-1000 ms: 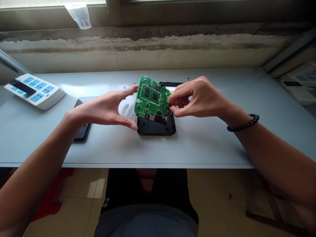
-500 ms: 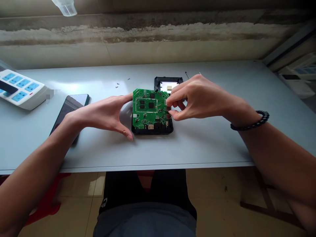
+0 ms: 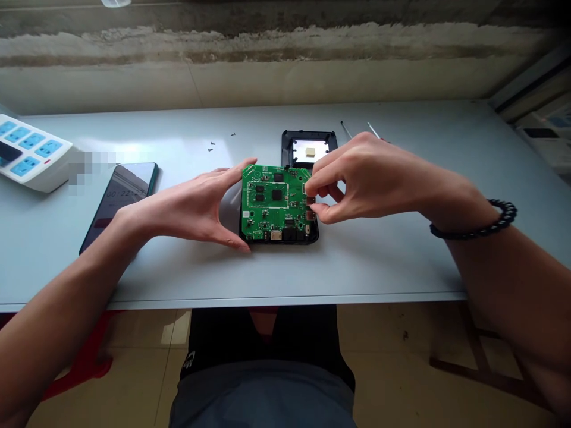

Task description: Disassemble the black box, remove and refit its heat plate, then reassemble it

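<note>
A green circuit board (image 3: pixel 267 217) lies in a black plastic case (image 3: pixel 300 239) on the table, chips facing up, its ports along the near and right edges. My left hand (image 3: pixel 191 208) spans the case's left side, thumb at the near corner and forefinger by the far one, gripping it. At the right edge, my right hand (image 3: pixel 357 178) pinches the board beside its ports between thumb and fingers. Behind stands a black cover (image 3: pixel 286 148) with a pale inside and a small yellowish pad (image 3: pixel 310 152). Part of it is hidden by my right hand.
Several small screws (image 3: pixel 211 146) lie at the back left. A phone (image 3: pixel 120 196) showing a timer rests left, partly under my forearm, beside a white power strip (image 3: pixel 57 169). Two thin tools, one a metal shaft (image 3: pixel 373 129), lie behind my right hand. The table's front edge (image 3: pixel 285 302) is close.
The board sits lower and flatter in the case. My left forefinger has come into fuller view at the far corner. The camera view has shifted slightly.
</note>
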`<state>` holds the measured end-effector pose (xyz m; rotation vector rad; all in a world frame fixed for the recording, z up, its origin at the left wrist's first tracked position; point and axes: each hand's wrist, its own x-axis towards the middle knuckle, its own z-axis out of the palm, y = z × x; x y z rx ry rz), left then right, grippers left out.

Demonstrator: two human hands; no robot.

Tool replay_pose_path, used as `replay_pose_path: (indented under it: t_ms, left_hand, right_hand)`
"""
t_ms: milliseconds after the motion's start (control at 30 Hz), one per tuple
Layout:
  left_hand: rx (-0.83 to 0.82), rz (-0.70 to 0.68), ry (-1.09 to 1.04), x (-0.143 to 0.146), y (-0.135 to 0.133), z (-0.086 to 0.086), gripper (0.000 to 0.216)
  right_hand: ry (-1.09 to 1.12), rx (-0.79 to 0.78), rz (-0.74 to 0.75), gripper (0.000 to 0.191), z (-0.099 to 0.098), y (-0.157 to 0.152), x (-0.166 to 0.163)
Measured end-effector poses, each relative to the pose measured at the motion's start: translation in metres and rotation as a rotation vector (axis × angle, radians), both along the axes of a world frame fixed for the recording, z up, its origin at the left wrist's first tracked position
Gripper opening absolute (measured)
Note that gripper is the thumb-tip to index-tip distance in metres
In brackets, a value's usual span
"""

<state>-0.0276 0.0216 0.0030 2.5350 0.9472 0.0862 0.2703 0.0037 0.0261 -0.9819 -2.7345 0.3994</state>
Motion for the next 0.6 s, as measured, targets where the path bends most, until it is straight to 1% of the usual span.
replay_pose_path:
  t_ms: [167,367,533,600]
  left_hand:
    - [0.018,0.012,-0.049,0.0008,-0.0046,0.0038,0.130]
    - [0.069,-0.045,-0.088,-0.0009,-0.0028,-0.0012,0.135]
    - [0.040,-0.035,-0.036,0.0018,-0.0061,0.0008,0.125]
    - [0.024,-0.027,-0.033,0.0030,-0.0073,0.0020,0.124]
  right_hand:
    - [-0.059,-0.043,-0.008,0.023,0.0033,-0.0006,-0.0011]
    - [-0.099,-0.073,-0.004,0.024,0.0055,-0.0015,-0.0015]
    - [-0.114,-0.098,0.006,0.024,0.0046,-0.0013,-0.0001]
    - [-0.109,-0.113,0.014,0.025,0.0039,-0.0010,0.0003]
